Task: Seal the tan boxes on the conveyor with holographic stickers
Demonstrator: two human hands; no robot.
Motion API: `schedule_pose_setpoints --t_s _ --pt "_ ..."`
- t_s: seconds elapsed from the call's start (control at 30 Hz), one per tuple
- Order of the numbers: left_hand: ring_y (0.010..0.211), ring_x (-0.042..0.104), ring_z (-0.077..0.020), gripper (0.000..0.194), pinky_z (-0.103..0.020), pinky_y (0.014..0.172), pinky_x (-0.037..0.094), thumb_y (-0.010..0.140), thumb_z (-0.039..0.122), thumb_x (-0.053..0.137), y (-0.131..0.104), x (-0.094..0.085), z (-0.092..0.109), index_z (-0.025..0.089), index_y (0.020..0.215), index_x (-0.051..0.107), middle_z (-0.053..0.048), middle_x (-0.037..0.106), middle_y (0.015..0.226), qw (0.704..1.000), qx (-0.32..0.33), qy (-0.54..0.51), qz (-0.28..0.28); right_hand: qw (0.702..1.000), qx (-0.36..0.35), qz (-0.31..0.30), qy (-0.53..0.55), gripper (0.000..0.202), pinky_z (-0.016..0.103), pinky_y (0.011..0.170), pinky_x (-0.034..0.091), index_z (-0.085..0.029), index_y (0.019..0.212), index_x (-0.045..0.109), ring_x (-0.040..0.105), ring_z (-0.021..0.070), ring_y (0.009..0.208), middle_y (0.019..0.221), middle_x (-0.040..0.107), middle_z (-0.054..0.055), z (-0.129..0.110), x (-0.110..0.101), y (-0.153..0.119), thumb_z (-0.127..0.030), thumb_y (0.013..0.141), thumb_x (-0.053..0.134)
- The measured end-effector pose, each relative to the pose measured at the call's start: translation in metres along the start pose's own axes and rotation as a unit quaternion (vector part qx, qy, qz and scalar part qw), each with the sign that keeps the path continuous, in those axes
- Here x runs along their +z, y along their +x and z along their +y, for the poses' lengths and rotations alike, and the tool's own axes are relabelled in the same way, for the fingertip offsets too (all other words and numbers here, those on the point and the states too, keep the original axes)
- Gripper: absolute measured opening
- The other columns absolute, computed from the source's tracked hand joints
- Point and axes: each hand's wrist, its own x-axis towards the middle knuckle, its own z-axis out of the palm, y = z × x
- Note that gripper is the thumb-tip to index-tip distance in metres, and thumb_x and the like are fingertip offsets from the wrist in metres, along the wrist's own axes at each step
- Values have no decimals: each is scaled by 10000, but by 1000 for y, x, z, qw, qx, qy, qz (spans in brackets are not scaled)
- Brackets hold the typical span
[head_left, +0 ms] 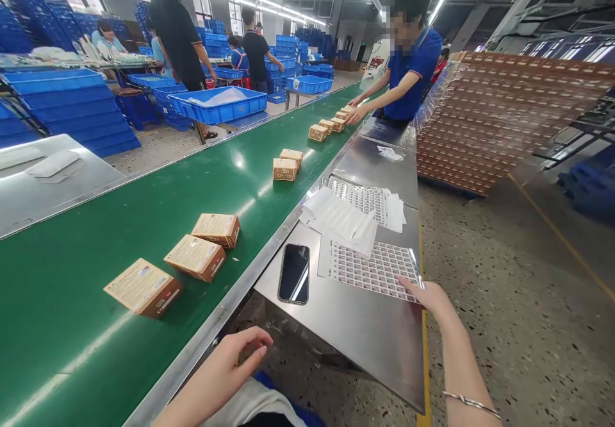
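Observation:
My left hand point(240, 356) hovers near the belt's steel edge, thumb and fingers apart around nothing. On the metal side table, my right hand point(430, 295) grips the right edge of a sheet of small printed stickers point(369, 267); part of its grip is hidden. A black smartphone point(294, 274) lies left of that sheet. Beyond it are white backing papers point(341, 218) over more printed sheets point(368, 196). To the left, a small brown and cream carton point(144, 286) rests on the green conveyor belt point(72, 279), with two others point(195, 254) point(217, 228) close behind it.
Farther up the belt sit more cartons point(286, 167), where a co-worker in blue point(403, 74) reaches in. Blue crates point(218, 103) stand across the belt. A wrapped stack of brown boxes point(500, 119) stands at right. The side table's edge point(421, 363) borders the speckled floor.

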Motion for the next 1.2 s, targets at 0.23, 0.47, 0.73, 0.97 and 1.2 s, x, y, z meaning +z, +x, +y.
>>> schedule_pose_setpoints --t_s 0.23,0.47,0.73,0.97,1.2 --pt "920 640 -199 260 -265 782 466 970 399 488 -6 3 6 243 1038 684 -15 716 988 999 14 -31 -12 999 -32 29 9 281 439 619 488 -217 619 630 678 379 679 664 692 171 29 -67 -33 -473 716 569" --pt "951 647 -211 337 -306 868 476 922 492 575 0 22 -23 186 987 699 -50 722 989 986 13 -162 -23 964 -71 -156 201 361 365 534 526 -192 655 661 619 247 552 575 661 41 6 -33 -75 -550 610 676" --pt "1121 657 -267 687 -405 924 518 772 725 632 22 87 -17 188 1197 588 -165 642 1302 911 -56 -401 -81 938 -76 -195 275 346 359 457 477 -264 689 684 564 215 509 655 640 83 13 -79 -120 -585 614 788" --pt "1189 615 -282 675 -407 946 511 795 654 668 23 103 41 187 1268 551 -173 607 1340 859 14 -508 -61 928 -72 -172 323 388 370 318 375 -314 713 709 495 206 378 574 595 113 -10 -104 -174 -635 525 820" --pt "1181 625 -363 682 -484 1007 480 663 623 803 -67 34 17 214 1187 650 -130 703 1219 801 86 -587 77 844 -169 -357 363 637 321 387 497 -231 1200 582 606 204 484 832 745 81 -83 -3 -223 -607 716 757"
